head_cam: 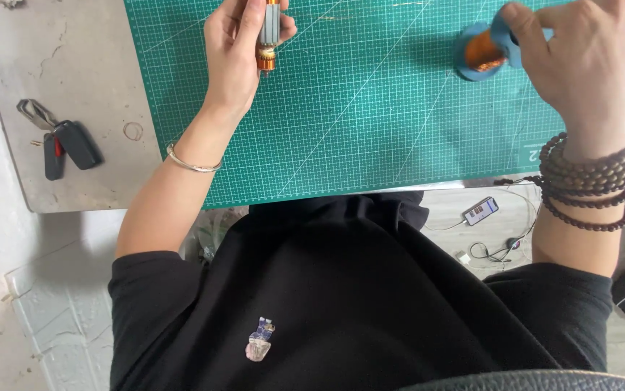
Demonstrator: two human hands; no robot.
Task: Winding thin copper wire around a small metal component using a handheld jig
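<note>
Our left hand (236, 54) holds a motor armature (268, 36) upright over the green cutting mat (341, 123), the grip clamped around its grey middle, with the copper-coloured end poking out just below the fingers. A thin silver bangle (191, 164) sits on that wrist.

Well off to the right of that grip, our right hand (584, 61) rests on a blue spool of copper wire (482, 52); the thumb and fingertips are closed on the spool's near flange, though the hand hides most of it, so we can only say it seems pinched rather than loosely touched. The spool touches the mat. Dark wooden beads (591, 181) wrap that wrist.

Far to the left of the left grip, off the mat on the grey counter (73, 72), lies a bunch of car keys (62, 145). Below the counter's edge, on the floor (457, 232), a phone (480, 211) lies beside a tangle of cable.
</note>
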